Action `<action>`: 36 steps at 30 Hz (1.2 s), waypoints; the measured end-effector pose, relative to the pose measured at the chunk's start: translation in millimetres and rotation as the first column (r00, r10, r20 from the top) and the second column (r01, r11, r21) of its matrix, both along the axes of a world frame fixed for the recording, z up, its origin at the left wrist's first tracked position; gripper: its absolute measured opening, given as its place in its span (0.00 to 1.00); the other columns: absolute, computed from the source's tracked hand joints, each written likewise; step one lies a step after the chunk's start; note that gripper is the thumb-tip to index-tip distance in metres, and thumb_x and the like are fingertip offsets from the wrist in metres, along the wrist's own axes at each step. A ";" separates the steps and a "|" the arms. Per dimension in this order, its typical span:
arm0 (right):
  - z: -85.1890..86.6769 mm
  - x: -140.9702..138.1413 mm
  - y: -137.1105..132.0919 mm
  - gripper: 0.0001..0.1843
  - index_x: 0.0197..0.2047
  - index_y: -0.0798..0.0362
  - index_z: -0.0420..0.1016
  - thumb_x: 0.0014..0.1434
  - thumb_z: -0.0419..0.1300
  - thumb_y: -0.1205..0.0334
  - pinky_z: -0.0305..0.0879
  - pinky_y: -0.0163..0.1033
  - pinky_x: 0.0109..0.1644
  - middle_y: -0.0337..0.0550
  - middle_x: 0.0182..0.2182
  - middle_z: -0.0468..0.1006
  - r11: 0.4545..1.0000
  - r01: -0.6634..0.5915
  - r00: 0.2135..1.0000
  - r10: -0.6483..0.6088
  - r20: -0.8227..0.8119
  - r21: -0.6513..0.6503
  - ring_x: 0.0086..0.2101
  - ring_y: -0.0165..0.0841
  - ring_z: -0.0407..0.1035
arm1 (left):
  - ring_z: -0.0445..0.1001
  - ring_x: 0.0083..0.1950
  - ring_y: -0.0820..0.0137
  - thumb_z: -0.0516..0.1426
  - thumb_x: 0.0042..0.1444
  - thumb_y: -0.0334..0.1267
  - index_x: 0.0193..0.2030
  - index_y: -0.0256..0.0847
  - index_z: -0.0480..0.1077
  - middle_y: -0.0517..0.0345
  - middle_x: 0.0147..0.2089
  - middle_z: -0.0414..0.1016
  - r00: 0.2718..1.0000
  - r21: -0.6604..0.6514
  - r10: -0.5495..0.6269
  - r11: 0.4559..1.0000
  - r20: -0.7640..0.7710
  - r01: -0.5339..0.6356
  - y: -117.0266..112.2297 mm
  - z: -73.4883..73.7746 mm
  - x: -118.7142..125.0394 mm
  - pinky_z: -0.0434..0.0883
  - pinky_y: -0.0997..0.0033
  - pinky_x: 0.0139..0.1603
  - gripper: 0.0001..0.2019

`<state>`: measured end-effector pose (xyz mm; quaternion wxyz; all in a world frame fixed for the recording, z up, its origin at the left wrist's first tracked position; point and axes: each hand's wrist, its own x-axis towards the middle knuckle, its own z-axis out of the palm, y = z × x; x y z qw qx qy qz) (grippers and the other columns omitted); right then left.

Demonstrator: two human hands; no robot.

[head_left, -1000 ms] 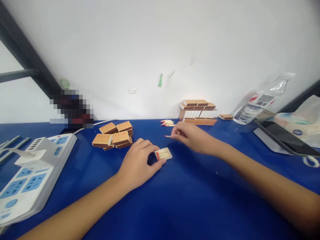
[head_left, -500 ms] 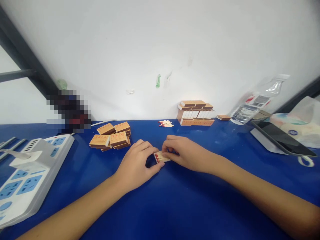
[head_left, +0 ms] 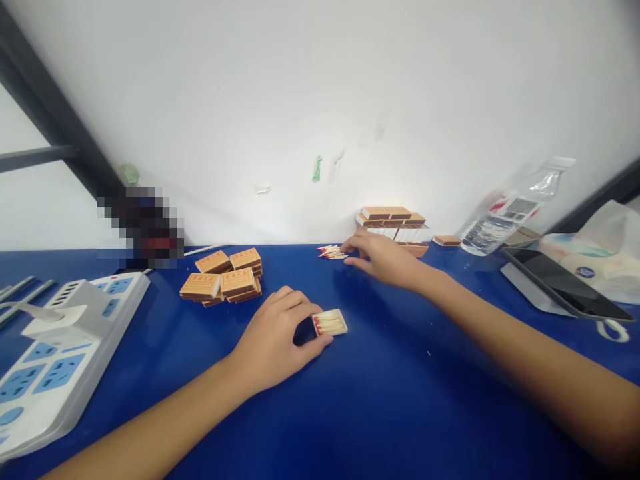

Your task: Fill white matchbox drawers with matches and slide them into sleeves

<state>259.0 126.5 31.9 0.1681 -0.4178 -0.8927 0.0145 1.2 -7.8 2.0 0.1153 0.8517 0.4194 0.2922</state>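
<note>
My left hand grips the left end of a small white matchbox tray between thumb and fingers. Red-headed matches lie side by side in the tray, heads toward the left. Farther back, my right hand reaches to a loose pile of matches on the blue table. Its thumb and fingers are apart at the pile's right end, and no match shows between them. Behind that hand, a stack of matchboxes stands against the wall, partly covered by the hand.
Several closed matchboxes are piled left of centre. One matchbox lies alone near the wall. At right are a water bottle, a phone and a tissue pack. A power strip with a plugged-in adapter occupies the left side.
My right hand has left the tray and moved back to the loose match pile, uncovering the tray's right part. My left hand stays on the tray.
</note>
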 end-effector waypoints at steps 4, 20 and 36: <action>-9.2 -10.0 25.1 0.18 0.62 0.55 0.74 0.72 0.59 0.60 0.69 0.51 0.57 0.57 0.55 0.78 0.994 -0.082 0.990 0.073 0.123 0.070 0.53 0.48 0.72 | 0.73 0.47 0.60 0.66 0.64 0.43 0.48 0.42 0.79 0.54 0.44 0.79 1.000 0.001 0.003 1.000 0.010 -0.003 0.4 -0.2 -0.8 0.72 0.54 0.51 0.11; -31.0 -8.4 -10.3 0.14 0.53 0.57 0.79 0.76 0.52 0.63 0.71 0.48 0.51 0.56 0.46 0.77 0.986 -0.135 0.975 0.114 0.193 0.099 0.45 0.43 0.72 | 0.73 0.48 0.59 0.67 0.63 0.44 0.50 0.41 0.79 0.52 0.45 0.80 1.000 -0.003 -0.009 1.000 -0.008 0.009 -0.6 -1.7 0.0 0.72 0.54 0.52 0.12; -38.0 7.8 -43.0 0.14 0.55 0.52 0.80 0.76 0.55 0.60 0.74 0.46 0.49 0.50 0.43 0.82 0.969 -0.202 0.977 0.210 -0.044 0.144 0.45 0.41 0.75 | 0.74 0.47 0.60 0.66 0.65 0.45 0.50 0.42 0.79 0.53 0.45 0.80 1.000 0.029 -0.016 0.999 -0.012 0.016 -0.6 -0.3 -0.5 0.74 0.53 0.52 0.12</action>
